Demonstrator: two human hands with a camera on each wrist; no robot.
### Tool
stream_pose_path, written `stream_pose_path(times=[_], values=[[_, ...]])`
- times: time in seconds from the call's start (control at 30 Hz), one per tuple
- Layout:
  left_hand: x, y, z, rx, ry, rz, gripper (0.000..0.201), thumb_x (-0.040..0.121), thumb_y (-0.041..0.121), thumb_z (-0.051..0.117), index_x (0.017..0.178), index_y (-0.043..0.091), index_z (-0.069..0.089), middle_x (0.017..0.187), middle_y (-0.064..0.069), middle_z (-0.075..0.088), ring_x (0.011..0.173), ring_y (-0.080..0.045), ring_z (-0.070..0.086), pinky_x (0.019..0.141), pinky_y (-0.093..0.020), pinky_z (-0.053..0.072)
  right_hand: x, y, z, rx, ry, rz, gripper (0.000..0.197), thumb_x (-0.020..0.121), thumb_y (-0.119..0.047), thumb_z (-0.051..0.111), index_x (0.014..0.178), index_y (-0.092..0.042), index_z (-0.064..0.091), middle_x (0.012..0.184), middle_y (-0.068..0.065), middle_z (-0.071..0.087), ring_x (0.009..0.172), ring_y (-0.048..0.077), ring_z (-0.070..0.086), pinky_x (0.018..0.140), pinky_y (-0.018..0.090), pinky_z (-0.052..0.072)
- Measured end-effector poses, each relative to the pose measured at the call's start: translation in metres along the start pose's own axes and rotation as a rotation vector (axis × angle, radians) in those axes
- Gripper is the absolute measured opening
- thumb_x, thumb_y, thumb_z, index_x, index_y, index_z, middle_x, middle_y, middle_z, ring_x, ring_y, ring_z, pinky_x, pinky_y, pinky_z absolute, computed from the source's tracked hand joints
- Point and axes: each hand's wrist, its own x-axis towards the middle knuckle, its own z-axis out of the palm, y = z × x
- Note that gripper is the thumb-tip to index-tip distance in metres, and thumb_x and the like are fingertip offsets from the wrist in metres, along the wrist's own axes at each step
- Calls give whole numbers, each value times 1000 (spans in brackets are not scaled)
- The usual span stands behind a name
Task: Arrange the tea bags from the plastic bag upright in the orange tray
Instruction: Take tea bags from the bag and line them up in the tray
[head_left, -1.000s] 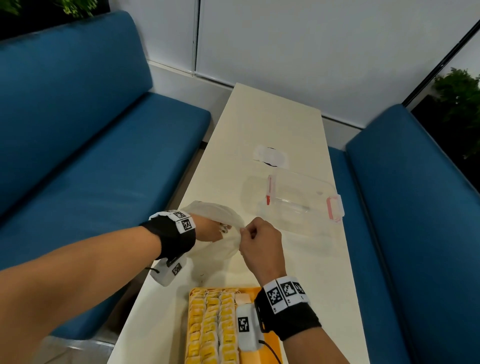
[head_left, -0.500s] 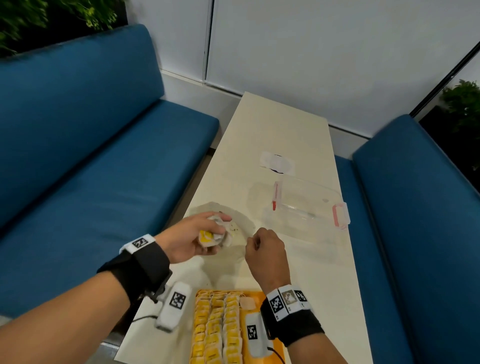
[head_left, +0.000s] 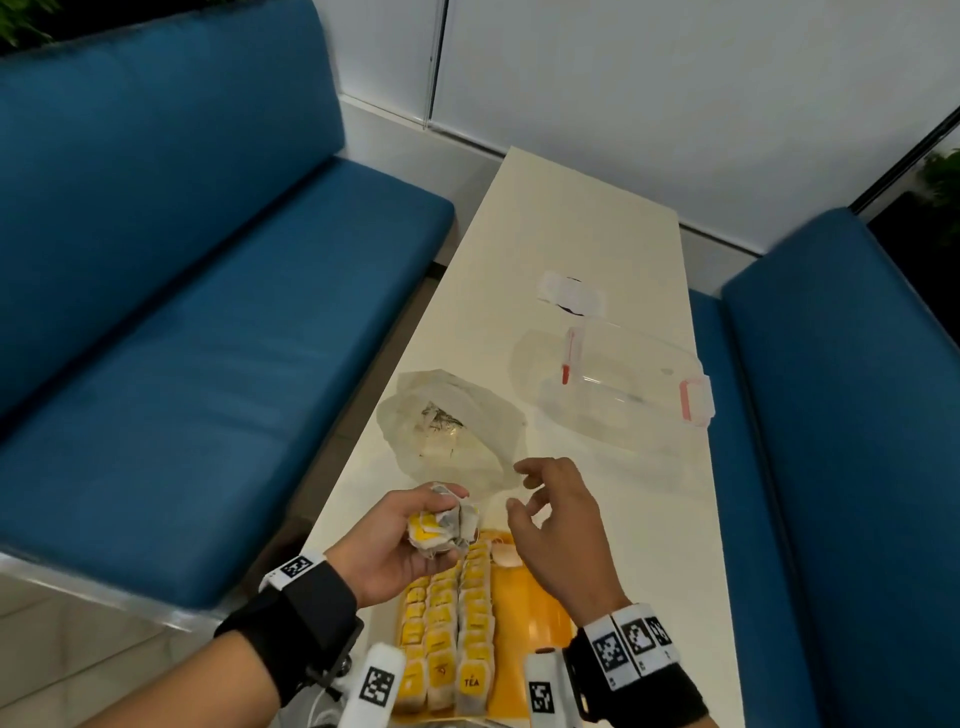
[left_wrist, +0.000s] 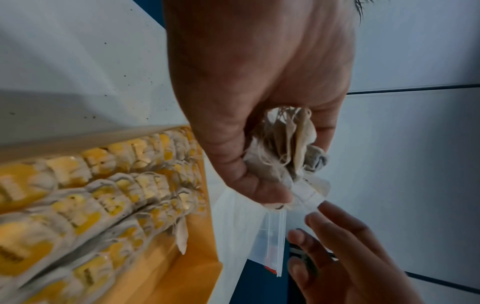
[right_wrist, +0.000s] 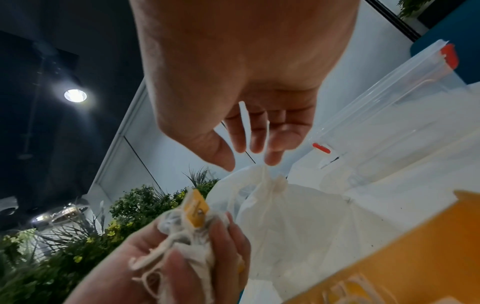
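My left hand (head_left: 439, 525) grips a crumpled clump of tea bags (head_left: 447, 522) with yellow tags, held just above the far end of the orange tray (head_left: 524, 597). Three rows of upright tea bags (head_left: 452, 629) fill the tray's left side. The clear plastic bag (head_left: 452, 426) lies on the table beyond the tray, a few tea bags still inside. My right hand (head_left: 519, 486) hovers with spread, relaxed fingers by the bag's near edge, holding nothing. In the left wrist view the clump (left_wrist: 288, 148) sits in my curled fingers beside the rows (left_wrist: 103, 195).
A clear lidded container (head_left: 623, 384) with red clips stands on the cream table (head_left: 649, 519) to the right of the bag. A white paper patch (head_left: 571, 291) lies farther back. Blue benches (head_left: 208, 338) run along both sides.
My left hand has come out of the plastic bag with a clump of tea bags and pulled back over the tray. My right hand has let go of the bag's rim and spread its fingers.
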Motion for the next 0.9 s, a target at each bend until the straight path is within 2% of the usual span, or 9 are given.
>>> stream_pose_path(times=[0.1,0.2,0.27,0.37,0.43,0.63,0.73,0.8,0.9], values=[[-1,-7,-3,3,12,-6,25,86,12,65,111,8,67,97,-18,66,76,-29,65,59,-34,58,-11,3,0,74,-125,-91,36,87,-5,61,111,-31,64,99,-15,55,89,7,60,71,11,43],[-3,-12,-1,16,-10,-40,23,86,14,64,108,8,69,96,-17,66,73,-27,65,56,-31,58,-16,9,3,24,-273,-200,44,89,-5,60,118,-37,65,102,-19,50,89,4,59,74,9,42],[-2,-14,0,38,-29,-60,26,86,16,64,109,7,71,96,-18,66,72,-25,64,56,-30,58,-16,12,4,-24,-318,-238,41,91,-11,61,119,-40,65,104,-19,48,88,5,58,74,13,45],[-1,-16,-1,60,-48,-81,33,87,19,64,117,5,68,100,-20,66,77,-28,67,59,-31,59,-15,14,5,-75,-311,-283,25,90,-19,62,108,-34,71,104,-18,49,87,5,60,74,25,52],[0,-17,-3,46,-57,-89,38,88,18,64,123,4,65,103,-21,66,83,-31,70,60,-32,59,-14,15,3,-67,-286,-277,17,90,-20,64,101,-30,72,102,-18,52,86,5,61,74,25,52],[3,-15,-8,9,-28,-80,31,88,16,63,117,4,64,109,-23,64,86,-34,71,59,-33,59,-8,12,-4,20,-230,-224,12,87,-11,71,93,-19,76,98,-15,60,85,2,61,72,6,39],[5,-13,-13,8,-11,-68,29,88,17,64,114,5,66,109,-23,63,93,-36,69,60,-33,60,-4,8,-14,176,-151,-113,10,82,-6,77,84,-16,78,98,-10,67,83,9,65,65,9,41],[6,-11,-17,0,4,-52,29,88,18,63,115,5,66,105,-21,63,90,-34,68,60,-33,60,0,10,-21,284,-135,-3,10,80,-2,78,79,-13,77,94,-6,71,80,8,66,63,11,43],[6,-8,-19,3,7,-34,32,88,18,64,117,5,65,101,-19,65,87,-33,68,61,-33,59,5,22,-27,314,-193,216,7,81,-4,77,78,-10,76,76,3,74,65,10,67,58,20,46]])
